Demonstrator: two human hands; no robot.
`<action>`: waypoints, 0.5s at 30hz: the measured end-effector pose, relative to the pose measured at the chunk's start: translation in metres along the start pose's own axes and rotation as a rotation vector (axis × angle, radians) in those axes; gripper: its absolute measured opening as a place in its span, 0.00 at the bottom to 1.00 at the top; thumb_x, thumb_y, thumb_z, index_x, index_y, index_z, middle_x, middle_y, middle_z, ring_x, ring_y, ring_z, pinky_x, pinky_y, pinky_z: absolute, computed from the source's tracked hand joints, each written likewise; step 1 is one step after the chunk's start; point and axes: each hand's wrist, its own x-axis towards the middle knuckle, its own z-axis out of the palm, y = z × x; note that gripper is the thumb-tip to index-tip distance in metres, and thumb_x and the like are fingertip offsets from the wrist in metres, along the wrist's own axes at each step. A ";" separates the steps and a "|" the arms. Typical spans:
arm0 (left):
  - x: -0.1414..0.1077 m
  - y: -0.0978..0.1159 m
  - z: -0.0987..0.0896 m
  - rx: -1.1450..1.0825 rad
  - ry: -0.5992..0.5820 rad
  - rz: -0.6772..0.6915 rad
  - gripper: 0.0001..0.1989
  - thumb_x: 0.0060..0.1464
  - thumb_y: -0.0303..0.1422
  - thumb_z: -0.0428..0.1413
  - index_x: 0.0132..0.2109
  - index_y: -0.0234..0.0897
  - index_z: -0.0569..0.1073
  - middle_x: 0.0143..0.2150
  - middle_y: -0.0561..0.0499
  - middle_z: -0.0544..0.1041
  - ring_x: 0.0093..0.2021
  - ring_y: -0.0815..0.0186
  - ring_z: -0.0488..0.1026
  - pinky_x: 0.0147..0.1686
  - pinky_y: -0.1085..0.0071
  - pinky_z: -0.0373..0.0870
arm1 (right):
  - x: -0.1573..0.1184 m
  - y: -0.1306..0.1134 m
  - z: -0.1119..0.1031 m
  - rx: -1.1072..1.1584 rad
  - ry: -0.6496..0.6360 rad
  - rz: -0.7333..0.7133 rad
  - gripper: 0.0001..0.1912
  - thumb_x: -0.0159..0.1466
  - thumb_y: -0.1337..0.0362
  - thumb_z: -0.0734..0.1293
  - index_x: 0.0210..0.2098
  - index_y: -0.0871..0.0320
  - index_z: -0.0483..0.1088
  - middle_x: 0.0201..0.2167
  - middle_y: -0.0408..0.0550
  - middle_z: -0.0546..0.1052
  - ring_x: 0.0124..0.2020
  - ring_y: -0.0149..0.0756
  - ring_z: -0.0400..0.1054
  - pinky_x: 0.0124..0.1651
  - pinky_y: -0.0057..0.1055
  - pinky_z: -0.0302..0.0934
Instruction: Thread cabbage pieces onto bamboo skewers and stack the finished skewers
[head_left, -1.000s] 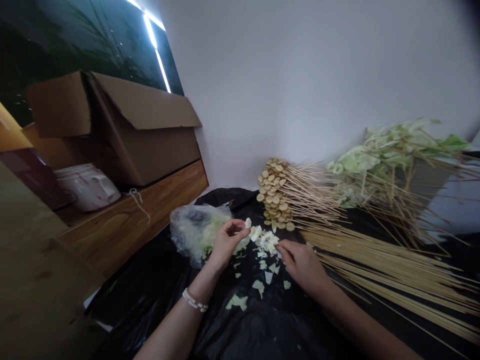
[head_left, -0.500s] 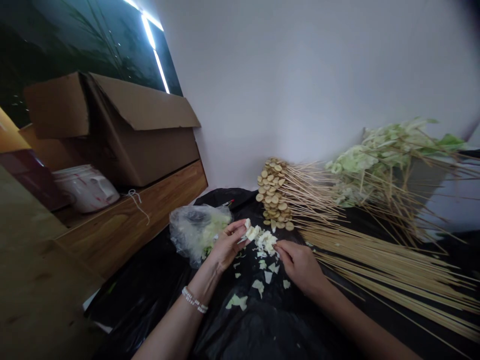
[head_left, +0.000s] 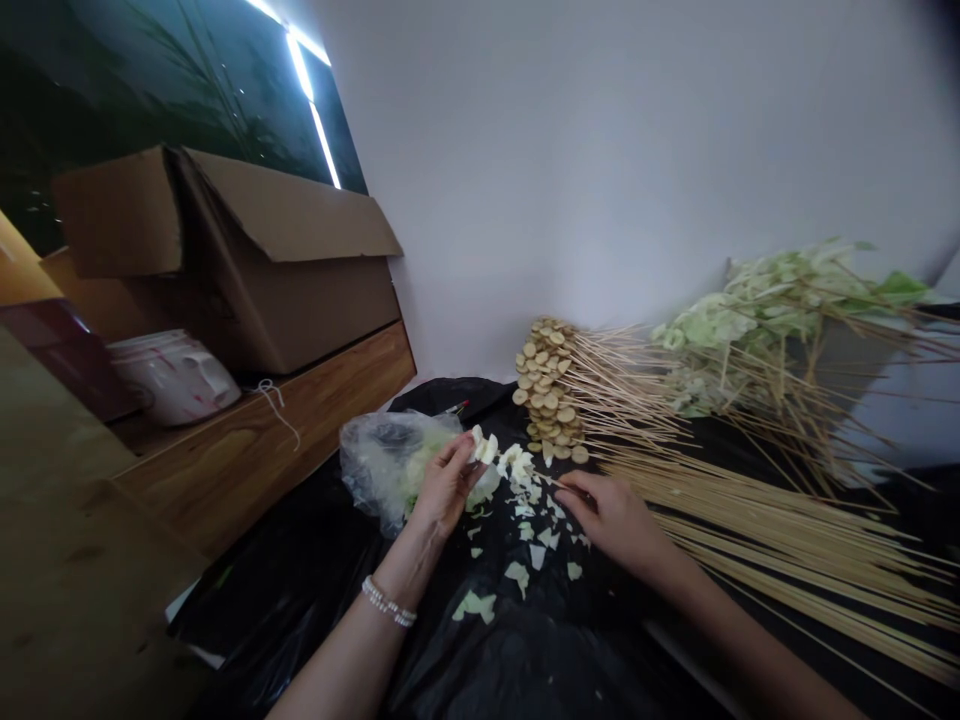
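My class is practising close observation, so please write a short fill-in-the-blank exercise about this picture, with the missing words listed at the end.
1. The left hand is nearer than the right hand to the clear plastic ____.
2. The thin stick is held in the person's ____ hand.
3. The pale scraps lie on a sheet coloured ____.
4. The box is made of ____.

Missing words: bag; right; black; cardboard.

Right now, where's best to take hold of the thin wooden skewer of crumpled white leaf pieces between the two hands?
The thin wooden skewer is probably best pinched by its bare right end, coming from the right, as the right hand does: the crumpled white leaf pieces bunch along its left stretch.
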 end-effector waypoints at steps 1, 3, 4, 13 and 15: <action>0.002 0.001 -0.001 -0.022 0.015 0.017 0.13 0.41 0.28 0.68 0.37 0.34 0.78 0.39 0.49 0.80 0.33 0.68 0.77 0.37 0.71 0.76 | 0.002 0.002 -0.004 0.023 -0.035 0.011 0.13 0.64 0.58 0.60 0.38 0.53 0.75 0.32 0.44 0.79 0.32 0.36 0.71 0.37 0.30 0.58; 0.003 0.002 -0.002 -0.047 0.020 0.037 0.13 0.41 0.28 0.67 0.38 0.34 0.78 0.39 0.49 0.80 0.33 0.69 0.77 0.37 0.72 0.75 | 0.005 0.008 -0.011 0.106 -0.103 0.023 0.12 0.63 0.58 0.61 0.34 0.54 0.75 0.28 0.44 0.78 0.29 0.35 0.70 0.35 0.30 0.58; 0.003 0.002 -0.002 -0.052 0.009 0.043 0.14 0.42 0.28 0.67 0.39 0.34 0.78 0.40 0.49 0.80 0.33 0.69 0.76 0.37 0.73 0.75 | 0.006 0.011 -0.014 0.162 -0.124 0.027 0.13 0.62 0.58 0.61 0.32 0.55 0.75 0.26 0.44 0.77 0.29 0.34 0.69 0.35 0.30 0.59; -0.014 0.002 0.009 -0.001 -0.202 -0.089 0.18 0.55 0.37 0.59 0.52 0.37 0.73 0.52 0.42 0.75 0.49 0.59 0.74 0.49 0.65 0.70 | 0.015 0.020 -0.020 0.528 0.053 0.192 0.19 0.57 0.49 0.65 0.35 0.59 0.75 0.21 0.44 0.74 0.19 0.29 0.61 0.24 0.27 0.55; -0.017 0.000 0.010 0.057 -0.216 -0.112 0.16 0.54 0.35 0.59 0.49 0.35 0.75 0.49 0.42 0.77 0.46 0.61 0.75 0.46 0.67 0.71 | 0.015 0.019 -0.020 0.595 0.054 0.248 0.22 0.55 0.47 0.66 0.37 0.59 0.75 0.20 0.43 0.73 0.16 0.26 0.56 0.20 0.25 0.50</action>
